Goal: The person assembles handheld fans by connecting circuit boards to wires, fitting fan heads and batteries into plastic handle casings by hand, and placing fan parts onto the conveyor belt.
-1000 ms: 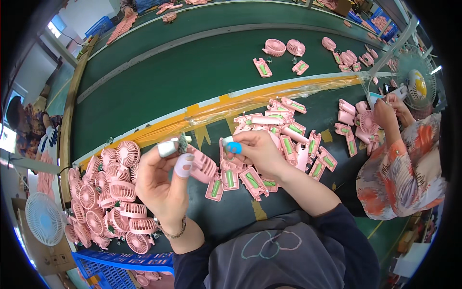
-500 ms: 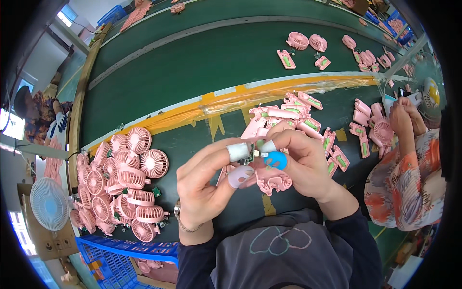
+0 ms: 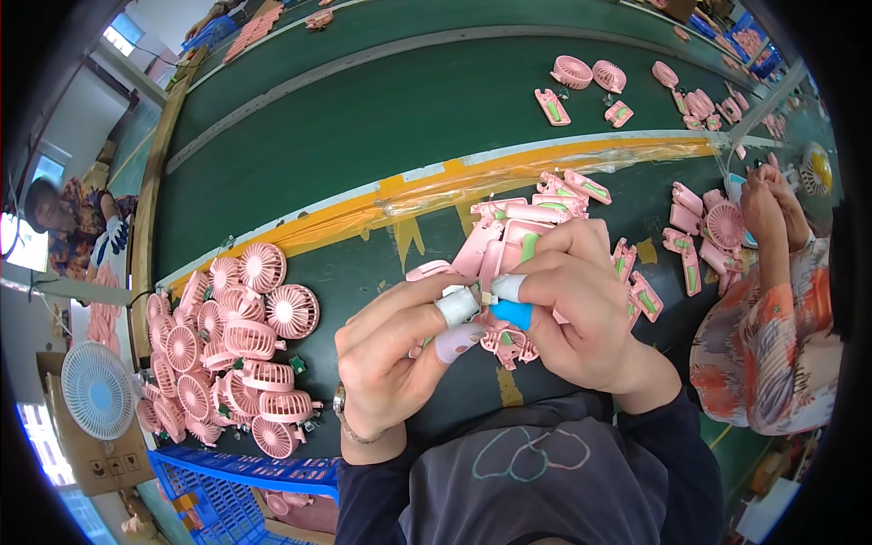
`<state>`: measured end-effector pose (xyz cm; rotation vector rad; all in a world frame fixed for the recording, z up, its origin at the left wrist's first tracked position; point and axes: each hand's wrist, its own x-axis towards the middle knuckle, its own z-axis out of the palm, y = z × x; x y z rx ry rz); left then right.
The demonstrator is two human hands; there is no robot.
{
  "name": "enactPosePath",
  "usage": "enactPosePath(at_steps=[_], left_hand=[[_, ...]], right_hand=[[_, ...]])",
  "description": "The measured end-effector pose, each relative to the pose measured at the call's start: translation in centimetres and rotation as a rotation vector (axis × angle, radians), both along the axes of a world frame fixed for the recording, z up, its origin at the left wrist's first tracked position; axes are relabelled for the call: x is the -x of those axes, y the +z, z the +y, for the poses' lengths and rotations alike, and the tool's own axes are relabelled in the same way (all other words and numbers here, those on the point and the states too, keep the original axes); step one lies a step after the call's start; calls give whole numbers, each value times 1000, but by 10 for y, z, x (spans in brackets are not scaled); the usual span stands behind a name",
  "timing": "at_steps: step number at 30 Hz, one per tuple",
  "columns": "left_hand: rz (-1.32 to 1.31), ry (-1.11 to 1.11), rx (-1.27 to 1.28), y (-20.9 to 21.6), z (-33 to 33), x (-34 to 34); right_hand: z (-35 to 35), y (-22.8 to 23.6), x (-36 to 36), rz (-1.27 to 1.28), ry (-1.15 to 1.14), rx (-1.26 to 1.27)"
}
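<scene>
My left hand (image 3: 395,359) and my right hand (image 3: 586,313) meet in front of my chest, both closed, thumbs and forefingers pinching. Tape or finger covers wrap these fingertips: white and pale purple on the left, white and blue on the right. A small white connector plug (image 3: 487,296) shows between the fingertips. The little circuit board by my left fingertips is mostly covered. Beneath the fingers, a pink fan-handle shell (image 3: 509,347) sticks out toward me; which fingers support it is hidden. Behind them lie more pink shells (image 3: 545,211) with green strips.
At left is a heap of pink fan heads (image 3: 222,345), above a blue crate (image 3: 222,481). A yellow-taped ledge (image 3: 391,191) separates my bench from the green belt (image 3: 381,100), which carries more parts. A co-worker's hands (image 3: 770,204) work at right, near a pink pile (image 3: 713,232).
My right hand has turned and its fingers have curled in more. The board has become mostly hidden between my fingertips, and the pink shell is more covered. The co-worker's hands have shifted slightly.
</scene>
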<state>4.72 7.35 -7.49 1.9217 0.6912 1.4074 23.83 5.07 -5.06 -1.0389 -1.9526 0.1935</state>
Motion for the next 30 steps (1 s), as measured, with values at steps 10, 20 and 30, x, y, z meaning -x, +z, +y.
enactPosePath(at_steps=[10, 20, 30], left_hand=[[9, -1, 52, -4, 1, -2], [233, 290, 164, -34, 105, -13], [693, 452, -193, -97, 182, -65]], right_hand=[[6, -16, 3, 270, 101, 206], [63, -93, -62, 167, -304, 187], [104, -198, -203, 43, -507, 485]])
